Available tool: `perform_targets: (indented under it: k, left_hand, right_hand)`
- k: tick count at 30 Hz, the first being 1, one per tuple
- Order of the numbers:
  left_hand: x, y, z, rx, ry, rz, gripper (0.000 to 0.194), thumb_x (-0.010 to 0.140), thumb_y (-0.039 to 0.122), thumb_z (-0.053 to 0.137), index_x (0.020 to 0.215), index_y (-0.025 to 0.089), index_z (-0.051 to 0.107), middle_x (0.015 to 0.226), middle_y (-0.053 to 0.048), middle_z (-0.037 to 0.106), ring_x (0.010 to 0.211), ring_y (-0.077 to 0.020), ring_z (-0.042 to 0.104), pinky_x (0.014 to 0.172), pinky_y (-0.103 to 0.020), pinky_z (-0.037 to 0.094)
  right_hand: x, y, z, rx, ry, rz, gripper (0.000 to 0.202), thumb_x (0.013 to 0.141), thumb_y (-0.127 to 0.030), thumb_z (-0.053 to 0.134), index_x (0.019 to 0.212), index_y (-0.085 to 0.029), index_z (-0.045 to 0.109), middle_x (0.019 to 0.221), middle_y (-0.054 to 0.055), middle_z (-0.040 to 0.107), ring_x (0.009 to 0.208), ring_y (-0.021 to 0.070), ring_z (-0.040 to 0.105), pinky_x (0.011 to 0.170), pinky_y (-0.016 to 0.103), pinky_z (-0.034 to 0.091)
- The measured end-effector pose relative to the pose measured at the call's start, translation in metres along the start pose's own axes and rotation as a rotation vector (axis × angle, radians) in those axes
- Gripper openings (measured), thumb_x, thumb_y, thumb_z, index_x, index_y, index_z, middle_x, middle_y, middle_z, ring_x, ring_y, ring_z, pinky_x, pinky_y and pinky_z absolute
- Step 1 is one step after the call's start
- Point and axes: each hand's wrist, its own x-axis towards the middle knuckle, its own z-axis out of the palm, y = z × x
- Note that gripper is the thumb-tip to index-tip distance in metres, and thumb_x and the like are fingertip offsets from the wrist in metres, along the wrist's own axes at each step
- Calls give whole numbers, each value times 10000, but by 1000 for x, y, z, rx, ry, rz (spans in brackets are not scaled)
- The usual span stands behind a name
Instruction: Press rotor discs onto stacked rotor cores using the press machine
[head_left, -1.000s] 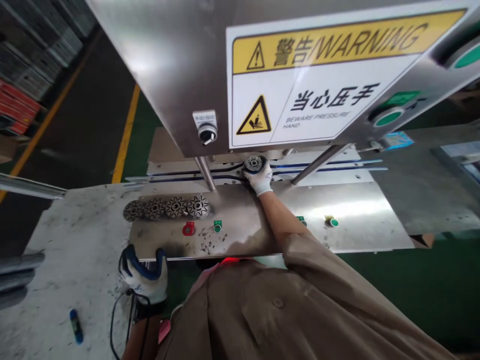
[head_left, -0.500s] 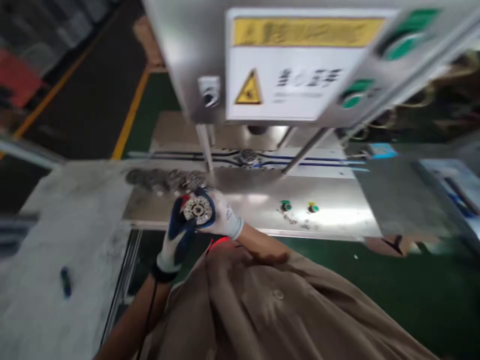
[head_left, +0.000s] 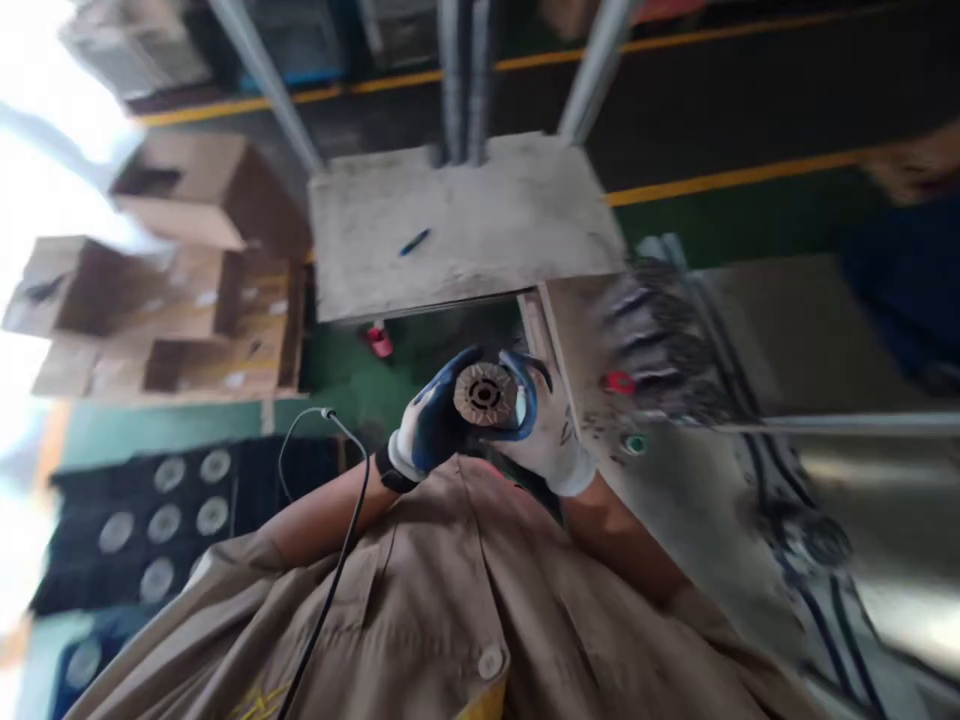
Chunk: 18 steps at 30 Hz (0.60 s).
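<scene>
A round slotted metal part (head_left: 485,394) with a dark centre is held in front of my chest, its flat face turned up. My left hand (head_left: 437,415), in a white glove with blue-coated palm, curls round its left side. From the right, my gloved right hand (head_left: 541,415) grips its other edge. Several blurred metal parts (head_left: 667,340) lie in a group on the bench to the right of my hands.
Ahead stands a pale table (head_left: 465,225) with a blue pen (head_left: 414,242). Cardboard boxes (head_left: 202,190) are stacked at the left, above a dark tray (head_left: 187,510) of round parts. A conveyor track (head_left: 825,540) and a green button (head_left: 635,444) are at the right.
The view has swung left, from the machine with the warning sign to the pale table and boxes. Both hands still hold the round part, now more centred before my chest.
</scene>
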Motion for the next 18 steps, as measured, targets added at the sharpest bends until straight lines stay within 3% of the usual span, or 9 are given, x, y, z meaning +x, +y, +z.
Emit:
perform_targets:
  k: [3,5,9,11,13,14,16,18]
  left_hand:
    - [-42,3,-32,-109,226,22,704,870,675,611,1329,143,658,1337,-127,691,1456,-372,482,1200,-535,444]
    - [-73,9,-57,-132,316,74,721,854,700,633,1290,128,681,1330,-141,693,1450,-380,484,1200,-536,441]
    - [-133,14,-102,-99,514,286,777,819,682,739,1373,146,643,1364,-136,675,1411,-351,529,1209,-472,430]
    - [-154,6,-123,-63,575,386,894,729,637,853,1445,170,590,1408,-133,649,1400,-343,538,1195,-438,443]
    - [-165,-8,-149,18,619,406,996,590,534,971,1438,173,594,1403,-141,651,1350,-339,581,1152,-413,484]
    - [-168,-15,-166,61,659,370,969,538,474,1002,1379,160,635,1351,-146,680,1286,-330,625,1112,-406,516]
    - [-174,-29,-210,127,779,248,738,548,409,998,1164,115,717,1131,-150,753,1068,-294,717,986,-410,583]
    - [-186,-37,-264,154,913,148,508,625,385,957,964,94,715,904,-133,757,866,-259,735,865,-425,615]
  right_hand:
    - [9,-12,58,440,-161,-128,862,809,-665,670,1477,-185,413,1367,173,625,1257,350,628,1102,526,537]
    - [10,-34,88,553,-277,-152,851,789,-647,701,1458,-200,422,1346,161,644,1232,338,650,1087,519,553]
    - [13,-94,117,329,-419,-348,832,746,-574,776,1426,-186,497,1319,181,658,1236,379,632,1100,560,524]
    - [14,-121,135,173,-429,-444,828,744,-586,779,1405,-152,535,1291,220,658,1232,427,611,1106,611,486]
    - [11,-137,167,106,-478,-487,822,745,-598,774,1387,-131,562,1267,244,660,1210,451,609,1090,642,474]
    - [8,-141,188,135,-535,-484,819,751,-598,766,1391,-130,560,1267,242,664,1196,439,623,1074,633,494]
    - [-3,-135,234,280,-680,-399,799,773,-599,734,1400,-142,546,1273,217,680,1162,383,669,1027,580,561]
    - [-19,-116,273,401,-777,-189,763,774,-626,697,1360,-156,568,1252,187,710,1119,340,715,980,542,612]
